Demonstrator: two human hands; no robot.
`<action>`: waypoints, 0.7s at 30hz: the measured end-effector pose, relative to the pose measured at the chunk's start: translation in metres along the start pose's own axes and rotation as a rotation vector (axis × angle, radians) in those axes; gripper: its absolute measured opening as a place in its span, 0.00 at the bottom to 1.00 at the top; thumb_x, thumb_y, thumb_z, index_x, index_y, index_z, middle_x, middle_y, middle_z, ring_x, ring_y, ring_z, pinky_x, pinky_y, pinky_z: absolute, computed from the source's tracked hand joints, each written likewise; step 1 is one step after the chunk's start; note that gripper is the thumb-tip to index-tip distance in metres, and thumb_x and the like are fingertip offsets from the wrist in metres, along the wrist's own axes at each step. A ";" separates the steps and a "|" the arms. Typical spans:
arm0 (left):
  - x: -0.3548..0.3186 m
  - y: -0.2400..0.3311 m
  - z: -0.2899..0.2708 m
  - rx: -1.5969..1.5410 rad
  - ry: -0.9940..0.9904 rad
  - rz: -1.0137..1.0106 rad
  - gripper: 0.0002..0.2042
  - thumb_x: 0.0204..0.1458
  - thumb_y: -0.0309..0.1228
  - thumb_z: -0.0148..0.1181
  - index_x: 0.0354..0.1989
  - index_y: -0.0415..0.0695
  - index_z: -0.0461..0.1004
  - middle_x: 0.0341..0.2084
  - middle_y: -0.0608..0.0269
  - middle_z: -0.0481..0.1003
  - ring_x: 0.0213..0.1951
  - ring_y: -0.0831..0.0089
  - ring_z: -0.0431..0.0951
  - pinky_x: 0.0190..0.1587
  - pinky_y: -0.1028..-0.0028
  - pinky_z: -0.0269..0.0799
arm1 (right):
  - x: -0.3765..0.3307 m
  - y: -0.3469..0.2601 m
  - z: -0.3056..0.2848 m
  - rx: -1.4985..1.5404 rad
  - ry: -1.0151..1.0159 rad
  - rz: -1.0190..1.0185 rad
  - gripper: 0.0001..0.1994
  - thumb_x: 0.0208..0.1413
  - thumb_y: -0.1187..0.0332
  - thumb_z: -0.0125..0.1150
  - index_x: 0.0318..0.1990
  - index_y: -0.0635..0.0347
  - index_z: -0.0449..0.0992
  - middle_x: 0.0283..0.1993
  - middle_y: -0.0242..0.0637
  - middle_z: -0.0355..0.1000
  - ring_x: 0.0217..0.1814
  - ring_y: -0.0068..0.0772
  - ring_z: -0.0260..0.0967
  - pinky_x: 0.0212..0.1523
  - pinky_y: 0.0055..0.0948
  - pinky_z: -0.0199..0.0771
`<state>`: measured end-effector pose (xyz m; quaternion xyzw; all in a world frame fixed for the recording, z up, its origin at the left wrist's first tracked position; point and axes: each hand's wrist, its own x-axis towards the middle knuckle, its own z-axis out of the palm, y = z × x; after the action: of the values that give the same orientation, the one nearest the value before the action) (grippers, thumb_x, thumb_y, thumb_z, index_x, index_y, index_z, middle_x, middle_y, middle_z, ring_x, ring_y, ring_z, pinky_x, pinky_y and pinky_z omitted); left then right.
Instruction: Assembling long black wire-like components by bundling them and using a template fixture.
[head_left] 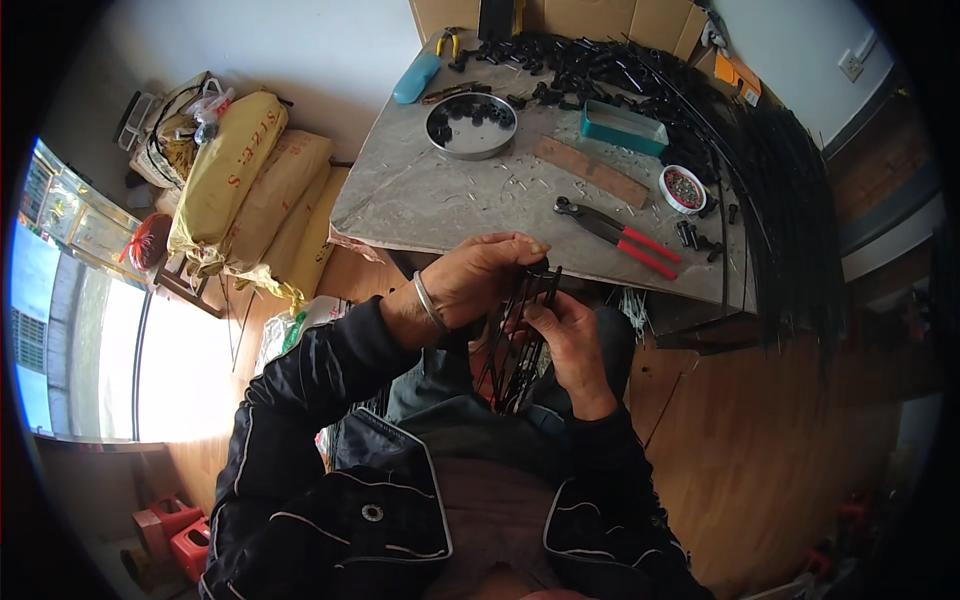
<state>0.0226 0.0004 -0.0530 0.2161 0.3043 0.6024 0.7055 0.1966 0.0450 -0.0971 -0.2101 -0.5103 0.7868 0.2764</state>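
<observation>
Left hand (478, 272), bare, has thumb and fingertips pressed together at the upper end of a bundle of slim black rods (520, 352); right hand (568, 345) pinches the same bundle between thumb and fingers. The rods hang upright to slightly tilted above the lap, near the front edge of a grey stone-look tabletop (385, 195). Whether the left fingertips grip a rod or a small fitting cannot be made out, the spot being dark and partly covered by the fingers. Risk, in my judgement: uneven pressure from the right thumb could let single rods slide out and drop to the floor, and crossing rods could snag one another or catch the sleeve cuffs (a silver-coloured metal bangle (428, 300) on the left wrist is a further catch point). Ahead of the hands, grey-jawed pliers with red handles (620, 237) lie across the direct line to a round white tub of small parts (682, 207). Behind them sits a flat brown bar (592, 172), then a teal rectangular box (612, 138). To the left stands a round metal pan holding black pieces (455, 154). A heap of black fittings (612, 68) occupies the far side; a dense sheaf of long black rods (785, 200) overhangs the right edge, limiting reach there.
</observation>
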 end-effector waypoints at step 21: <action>-0.005 0.015 0.012 0.444 0.078 0.003 0.10 0.55 0.30 0.61 0.42 0.41 0.73 0.34 0.69 0.76 0.34 0.82 0.75 0.39 0.80 0.72 | -0.002 -0.004 0.005 -0.004 0.073 0.003 0.08 0.58 0.68 0.59 0.37 0.65 0.75 0.31 0.34 0.74 0.32 0.21 0.71 0.34 0.21 0.75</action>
<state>0.0194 -0.0006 -0.0336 0.3431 0.4560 0.5295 0.6277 0.1961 0.0411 -0.0917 -0.2399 -0.5012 0.7780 0.2932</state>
